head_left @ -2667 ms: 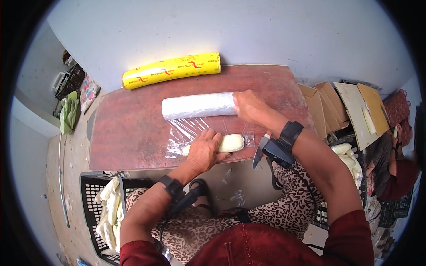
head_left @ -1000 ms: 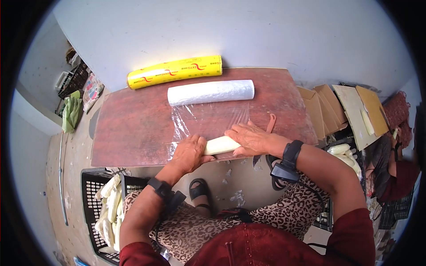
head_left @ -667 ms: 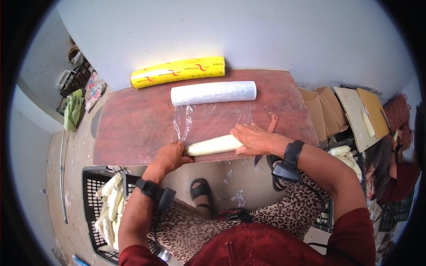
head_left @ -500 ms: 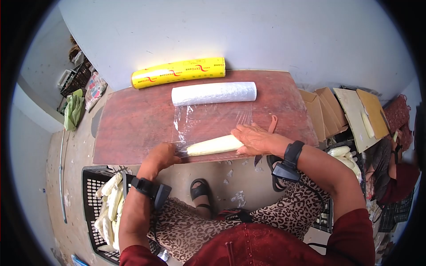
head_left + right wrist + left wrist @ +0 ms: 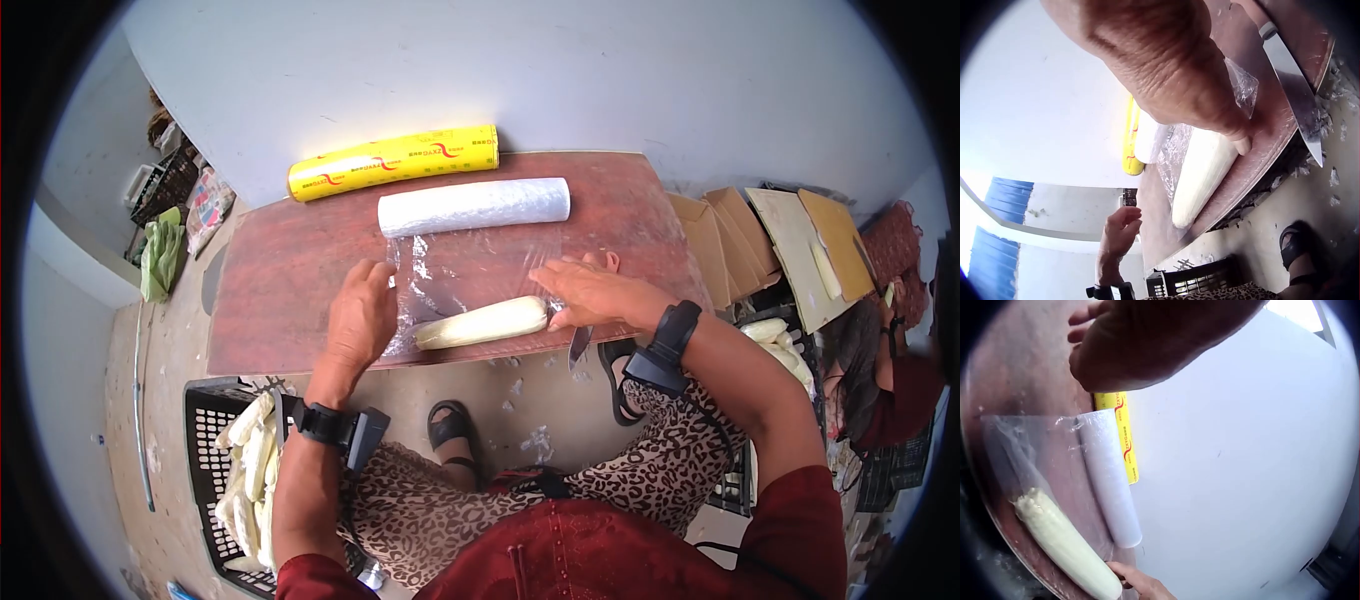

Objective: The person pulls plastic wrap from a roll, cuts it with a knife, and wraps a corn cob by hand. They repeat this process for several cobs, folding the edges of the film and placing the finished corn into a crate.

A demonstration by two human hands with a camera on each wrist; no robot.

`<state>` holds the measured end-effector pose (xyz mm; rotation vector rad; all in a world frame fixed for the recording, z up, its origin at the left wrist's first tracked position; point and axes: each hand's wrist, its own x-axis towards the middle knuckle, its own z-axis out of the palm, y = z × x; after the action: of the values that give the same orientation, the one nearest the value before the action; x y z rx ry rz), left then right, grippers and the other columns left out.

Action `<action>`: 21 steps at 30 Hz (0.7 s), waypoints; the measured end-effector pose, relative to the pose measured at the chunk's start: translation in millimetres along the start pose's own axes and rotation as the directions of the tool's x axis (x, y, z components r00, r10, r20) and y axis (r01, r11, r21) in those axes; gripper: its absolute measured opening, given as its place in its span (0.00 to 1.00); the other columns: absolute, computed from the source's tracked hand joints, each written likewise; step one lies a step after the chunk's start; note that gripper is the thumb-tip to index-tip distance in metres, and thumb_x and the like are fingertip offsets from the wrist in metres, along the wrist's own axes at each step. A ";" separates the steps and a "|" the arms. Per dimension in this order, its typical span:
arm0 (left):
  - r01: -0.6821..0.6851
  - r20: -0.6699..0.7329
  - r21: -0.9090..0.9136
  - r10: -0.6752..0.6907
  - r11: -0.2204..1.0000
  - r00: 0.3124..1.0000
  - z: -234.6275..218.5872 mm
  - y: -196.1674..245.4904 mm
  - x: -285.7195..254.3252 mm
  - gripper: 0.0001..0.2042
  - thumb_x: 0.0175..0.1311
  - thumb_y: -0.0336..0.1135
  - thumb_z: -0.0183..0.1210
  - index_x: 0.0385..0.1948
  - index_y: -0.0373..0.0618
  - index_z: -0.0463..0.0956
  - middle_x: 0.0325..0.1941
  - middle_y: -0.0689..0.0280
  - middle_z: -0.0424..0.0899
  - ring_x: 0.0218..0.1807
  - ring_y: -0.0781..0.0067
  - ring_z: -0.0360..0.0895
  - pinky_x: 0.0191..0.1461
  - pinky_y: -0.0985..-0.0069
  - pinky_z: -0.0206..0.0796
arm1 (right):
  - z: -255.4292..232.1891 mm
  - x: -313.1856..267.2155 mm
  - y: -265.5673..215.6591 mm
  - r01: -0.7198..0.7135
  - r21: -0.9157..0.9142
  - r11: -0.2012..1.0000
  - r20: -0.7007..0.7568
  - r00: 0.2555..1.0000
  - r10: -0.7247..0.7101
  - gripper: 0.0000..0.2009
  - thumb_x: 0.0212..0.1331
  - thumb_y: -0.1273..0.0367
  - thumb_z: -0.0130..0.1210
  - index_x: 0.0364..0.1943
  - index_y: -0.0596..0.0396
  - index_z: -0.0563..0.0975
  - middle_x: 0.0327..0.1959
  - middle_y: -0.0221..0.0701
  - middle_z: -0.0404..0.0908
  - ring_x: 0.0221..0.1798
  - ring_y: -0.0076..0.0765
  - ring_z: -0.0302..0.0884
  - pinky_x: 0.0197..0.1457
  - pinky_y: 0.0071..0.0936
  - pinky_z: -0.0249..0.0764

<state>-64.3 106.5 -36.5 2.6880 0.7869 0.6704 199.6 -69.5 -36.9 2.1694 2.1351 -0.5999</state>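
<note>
A pale, corn-like cob (image 5: 482,323) lies on clear film (image 5: 465,268) drawn from a white roll (image 5: 475,206) on the red-brown table (image 5: 270,300). My left hand (image 5: 360,315), fingers loosely bent, is beside the film's left edge; in the right wrist view this left hand (image 5: 1119,240) appears raised with nothing visible in it. My right hand (image 5: 605,292) lies over the film's right side, its fingers spread and its thumb at the cob's right end. From the right wrist, the thumb of that hand (image 5: 1166,69) shows against the cob (image 5: 1205,175).
Beside my right hand lies a knife (image 5: 1294,87), its blade past the table's front edge. A yellow printed roll (image 5: 395,162) is at the back by the wall. Crates of pale cobs stand on both sides, the left crate (image 5: 205,430) below the table. Cardboard (image 5: 735,245) leans at the right.
My left hand has risen from the table's front edge and moved toward the back, along the film's left side. My right hand has shifted slightly right, uncovering more of the cob.
</note>
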 end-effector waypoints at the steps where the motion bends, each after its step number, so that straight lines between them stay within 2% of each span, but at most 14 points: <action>1: -0.054 0.009 -0.094 0.055 0.994 0.998 5.7 14.1 -0.7 0.10 0.57 0.26 0.54 0.41 0.41 0.73 0.42 0.53 0.75 0.44 0.46 0.74 0.47 0.59 0.69 | -4.9 -2.9 4.2 -0.030 0.002 1.000 -0.015 0.999 0.030 0.26 0.54 0.64 0.59 0.56 0.55 0.66 0.50 0.40 0.70 0.60 0.47 0.65 0.58 0.48 0.60; 4: -0.256 0.017 -0.209 0.265 0.944 0.964 33.5 42.1 -4.6 0.15 0.56 0.28 0.57 0.46 0.38 0.72 0.45 0.51 0.74 0.46 0.47 0.73 0.50 0.59 0.66 | -12.4 -13.2 32.1 -0.053 0.105 0.993 -0.101 0.993 0.064 0.23 0.55 0.67 0.56 0.56 0.53 0.67 0.50 0.39 0.70 0.60 0.46 0.64 0.58 0.48 0.60; 7: -0.306 0.202 -0.210 0.347 0.929 0.916 53.8 53.6 -14.5 0.19 0.56 0.29 0.59 0.51 0.37 0.68 0.52 0.51 0.72 0.51 0.46 0.70 0.55 0.60 0.64 | -3.8 -22.6 51.7 -0.135 0.062 0.989 -0.037 0.990 0.137 0.18 0.53 0.70 0.56 0.50 0.52 0.73 0.49 0.34 0.71 0.56 0.45 0.65 0.57 0.47 0.60; 10: -0.300 0.303 -0.137 0.329 0.944 0.895 61.2 61.0 -20.6 0.23 0.55 0.30 0.60 0.53 0.37 0.66 0.55 0.52 0.70 0.54 0.48 0.69 0.58 0.61 0.61 | 17.1 -28.4 66.0 -0.141 -0.077 0.987 -0.010 0.990 0.141 0.12 0.53 0.71 0.54 0.43 0.51 0.75 0.47 0.33 0.72 0.55 0.44 0.65 0.55 0.44 0.60; 14: -0.298 0.292 -0.114 0.319 0.948 0.902 69.7 58.5 -21.7 0.26 0.53 0.29 0.60 0.55 0.37 0.65 0.56 0.52 0.68 0.55 0.48 0.67 0.60 0.61 0.59 | 34.7 -33.0 74.3 -0.034 -0.220 0.975 -0.127 0.992 0.006 0.07 0.56 0.71 0.51 0.38 0.48 0.75 0.46 0.32 0.72 0.54 0.41 0.65 0.55 0.41 0.61; 17: -0.320 0.198 -0.153 0.346 0.935 0.917 76.6 56.3 -24.8 0.26 0.51 0.27 0.60 0.55 0.37 0.64 0.56 0.52 0.68 0.56 0.48 0.67 0.60 0.60 0.59 | 39.7 -31.0 74.6 -0.013 -0.271 0.962 -0.183 0.982 -0.038 0.06 0.59 0.70 0.46 0.37 0.47 0.74 0.45 0.32 0.71 0.55 0.40 0.65 0.55 0.41 0.61; 21: -0.315 0.167 -0.165 0.341 0.935 0.925 80.2 54.2 -26.9 0.26 0.50 0.26 0.59 0.54 0.37 0.64 0.55 0.52 0.69 0.54 0.48 0.67 0.60 0.60 0.58 | 46.4 -28.6 76.1 0.011 -0.388 0.922 -0.207 0.973 -0.099 0.05 0.59 0.69 0.45 0.36 0.47 0.73 0.43 0.31 0.71 0.52 0.39 0.66 0.52 0.40 0.61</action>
<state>-20.5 37.7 -95.1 2.7294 0.2314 0.4985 262.8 -114.4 -89.4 2.0392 2.1911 0.0733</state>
